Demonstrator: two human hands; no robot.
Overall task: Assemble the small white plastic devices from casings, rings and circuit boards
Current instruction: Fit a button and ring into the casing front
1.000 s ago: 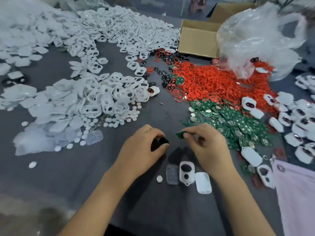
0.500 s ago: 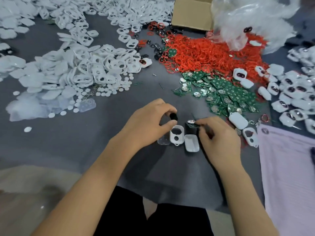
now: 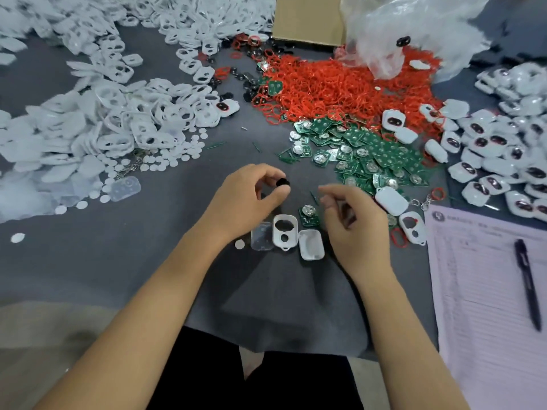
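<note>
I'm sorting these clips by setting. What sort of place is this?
Likely a small hand-assembly workbench: bulk heaps of white casings, red rings and green circuit boards, plus a paper log sheet.

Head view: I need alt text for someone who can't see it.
A person's left hand pinches a small black part above a white front casing on a grey table; the right hand hovers empty beside a green circuit board.

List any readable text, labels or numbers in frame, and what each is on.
Nothing legible.
Pink printed form, under the pen: a round logo, a header line and ruled rows, all too blurred to read.
Green circuit boards: any markings too small to tell.
Cardboard box: no print visible.
</note>
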